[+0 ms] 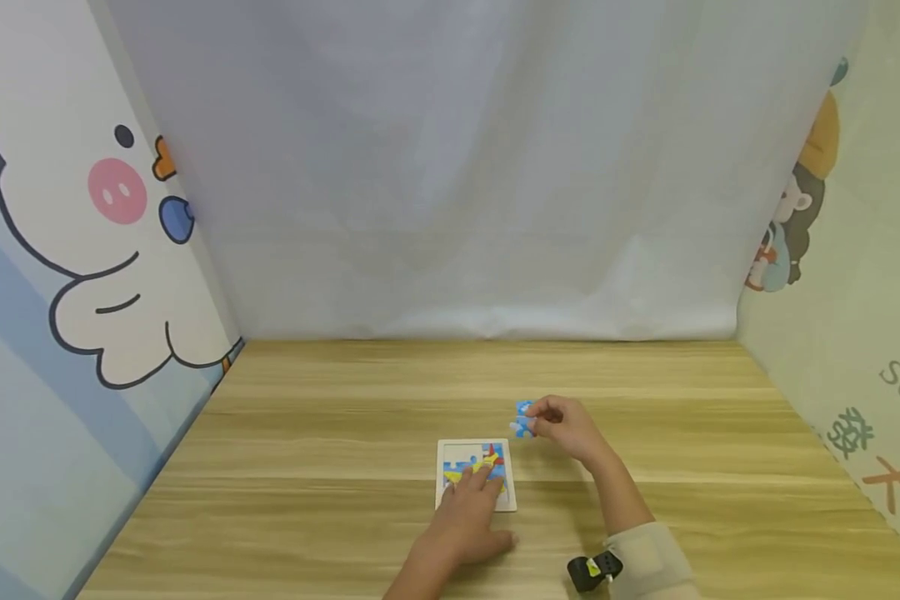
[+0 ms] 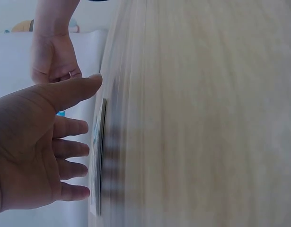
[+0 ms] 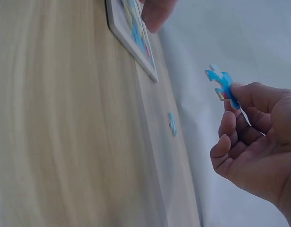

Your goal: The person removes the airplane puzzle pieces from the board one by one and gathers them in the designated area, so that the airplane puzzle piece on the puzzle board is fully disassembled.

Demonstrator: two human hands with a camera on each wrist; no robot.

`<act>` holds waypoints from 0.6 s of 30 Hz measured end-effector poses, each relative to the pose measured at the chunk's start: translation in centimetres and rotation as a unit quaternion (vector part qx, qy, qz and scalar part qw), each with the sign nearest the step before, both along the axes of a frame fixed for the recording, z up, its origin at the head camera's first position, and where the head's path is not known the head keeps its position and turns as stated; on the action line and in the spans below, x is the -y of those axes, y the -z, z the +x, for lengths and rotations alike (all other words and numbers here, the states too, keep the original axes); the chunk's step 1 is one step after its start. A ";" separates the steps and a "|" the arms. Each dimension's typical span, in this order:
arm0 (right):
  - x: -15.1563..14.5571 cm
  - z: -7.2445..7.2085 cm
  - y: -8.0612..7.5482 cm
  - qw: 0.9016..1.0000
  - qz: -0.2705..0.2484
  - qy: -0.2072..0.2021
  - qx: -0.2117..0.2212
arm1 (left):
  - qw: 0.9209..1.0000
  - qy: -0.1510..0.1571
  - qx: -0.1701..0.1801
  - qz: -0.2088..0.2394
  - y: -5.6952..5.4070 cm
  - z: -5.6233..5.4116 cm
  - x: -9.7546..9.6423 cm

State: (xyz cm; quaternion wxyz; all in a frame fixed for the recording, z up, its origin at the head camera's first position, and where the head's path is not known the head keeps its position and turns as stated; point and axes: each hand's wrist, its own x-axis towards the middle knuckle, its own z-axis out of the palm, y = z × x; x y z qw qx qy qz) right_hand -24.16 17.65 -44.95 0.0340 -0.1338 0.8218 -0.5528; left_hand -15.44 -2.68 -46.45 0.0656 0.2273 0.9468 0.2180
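Note:
A small square jigsaw puzzle board [image 1: 439,479] with a pale frame lies on the table; blue, yellow and red pieces fill part of it, and bare backing shows at its upper left. My left hand [image 1: 465,523] rests over its near part with fingers spread, hiding some of the picture. Up and to the right, my right hand [image 1: 570,429] pinches a blue jigsaw piece [image 3: 224,86] between thumb and fingers, raised off the table. Another blue jigsaw piece [image 3: 171,125] lies flat on the tabletop, partly overlapped by the right hand in the head view.
The wood-grain table [image 1: 330,425] extends around the board. A grey-white sheet [image 1: 450,208] hangs at the back, with cartoon-printed panels [image 1: 82,333] along the sides. A black wrist device [image 1: 595,572] sits by the right sleeve.

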 end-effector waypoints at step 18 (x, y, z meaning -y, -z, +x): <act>-5.3 -1.5 0.2 0.999 0.015 0.036 0.032 | 0.999 0.029 0.022 -0.030 -0.2 -0.1 0.0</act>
